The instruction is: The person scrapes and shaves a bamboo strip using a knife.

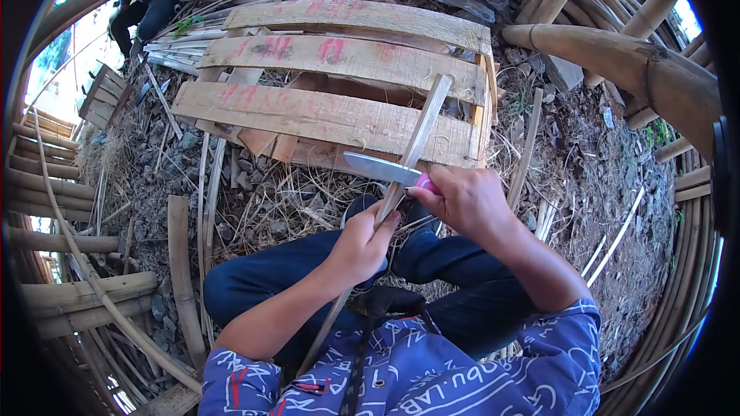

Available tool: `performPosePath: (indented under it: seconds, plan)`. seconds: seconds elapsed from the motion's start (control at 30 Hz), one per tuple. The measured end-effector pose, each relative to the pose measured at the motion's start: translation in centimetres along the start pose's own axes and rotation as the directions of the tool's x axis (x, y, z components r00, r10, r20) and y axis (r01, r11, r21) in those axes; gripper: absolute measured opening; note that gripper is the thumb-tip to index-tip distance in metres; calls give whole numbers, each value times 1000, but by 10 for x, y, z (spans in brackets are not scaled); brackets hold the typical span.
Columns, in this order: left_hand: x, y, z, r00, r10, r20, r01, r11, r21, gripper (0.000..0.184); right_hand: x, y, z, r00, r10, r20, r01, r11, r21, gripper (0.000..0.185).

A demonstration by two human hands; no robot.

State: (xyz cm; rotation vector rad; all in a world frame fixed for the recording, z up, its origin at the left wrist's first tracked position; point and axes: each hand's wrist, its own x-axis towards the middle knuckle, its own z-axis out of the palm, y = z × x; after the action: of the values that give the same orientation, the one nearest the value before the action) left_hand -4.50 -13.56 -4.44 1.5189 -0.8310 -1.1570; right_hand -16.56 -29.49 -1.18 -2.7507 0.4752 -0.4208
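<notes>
My left hand is wrapped round a long split bamboo strip, which slants up from my lap onto a low wooden slatted pallet. The strip's far end lies over the pallet's slats. My right hand grips a knife by its pink handle. The blade points left and lies across the strip, just beyond my left hand.
A thick bamboo pole crosses at the upper right. Bamboo pieces and shavings lie on the dirt ground. Another person crouches at the upper left, near a small wooden crate. Bamboo poles line both sides.
</notes>
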Motion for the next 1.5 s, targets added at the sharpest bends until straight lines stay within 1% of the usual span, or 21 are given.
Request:
performPosePath:
  seconds: [0.07, 0.1, 0.17, 0.27, 0.4, 0.5, 0.73, 0.8, 0.83, 0.9, 0.93, 0.97, 1.0, 1.03, 1.1, 1.13, 1.23, 1.27, 1.33, 1.4, 1.5]
  plan:
    - [-1, 3, -1, 999, -33, 1, 33, 999, 13, 24, 1, 4, -1, 1000, 16, -6, -16, 1000, -23, 37]
    - [-3, 4, -1, 998, -68, 1, 68, 997, 27, 28, 2, 5, -1, 1000, 3, -26, -4, 1000, -26, 37]
    - [-3, 5, 0, 999, -43, -11, 43, 998, 45, 24, 4, 9, -1, 999, -7, -46, 5, 1000, -30, 36]
    - [-7, 3, 4, 999, -41, -9, 42, 996, 73, 27, 10, 24, -10, 982, 173, -69, -178, 982, -62, 38]
    - [-7, 2, 5, 997, -82, -2, 82, 992, 97, 25, 11, 36, -14, 985, 131, -112, -145, 982, -125, 39]
    - [-7, 0, 5, 997, -82, 4, 82, 995, 58, 24, 13, 40, -13, 979, 161, -125, -175, 979, -109, 40]
    - [-7, -5, 5, 995, -93, 32, 90, 993, 73, 24, 15, 49, -17, 971, 185, -150, -205, 970, -128, 40]
    - [-7, 1, 4, 992, -114, 53, 111, 992, 53, 23, 16, 57, -14, 958, 205, -200, -239, 958, -160, 41]
    - [-10, -1, 6, 992, -113, 54, 110, 992, 53, 23, 19, 68, -20, 905, 381, -189, -409, 901, -146, 42]
    - [-15, -6, 10, 995, -85, 58, 83, 996, 41, 21, 17, 93, -42, 877, 417, -241, -461, 870, -176, 42]
    - [-14, -8, 10, 994, -87, 65, 87, 996, 13, 21, 18, 94, -44, 880, 407, -244, -454, 872, -183, 42]
    - [-12, -8, 10, 994, -86, 60, 86, 996, 4, 21, 14, 89, -45, 877, 408, -256, -448, 886, -123, 43]
    - [-9, -8, 9, 991, -122, 61, 124, 992, -28, 22, 9, 82, -46, 871, 415, -263, -444, 894, -61, 43]
    - [-8, -8, 8, 985, -158, 64, 161, 985, -57, 23, 8, 73, -48, 874, 414, -256, -442, 895, -64, 43]
    - [-8, -11, 9, 984, -166, 61, 169, 984, -53, 25, 10, 53, -52, 892, 427, -147, -409, 902, 142, 42]
    - [-7, -14, 9, 987, -150, 64, 153, 987, -51, 26, 10, 43, -50, 892, 443, -86, -424, 888, 179, 40]
    - [-6, -17, 8, 992, -116, 56, 117, 993, -21, 29, 4, 17, -34, 947, 322, -4, -316, 931, 183, 38]
    - [-7, -17, 9, 993, -106, 45, 106, 994, -2, 30, 4, 10, -32, 947, 322, -3, -316, 931, 184, 38]
    - [-8, -11, 11, 994, -101, 34, 100, 995, 19, 30, 2, -3, -29, 988, 148, 43, -152, 981, 121, 39]
    - [-7, -7, 9, 995, -92, 21, 91, 995, 43, 29, -2, -9, -21, 989, 125, 76, -134, 983, 123, 37]
    - [-4, -5, 2, 988, -130, 77, 132, 991, -21, 31, -8, -14, -13, 989, 62, 131, -79, 988, 129, 35]
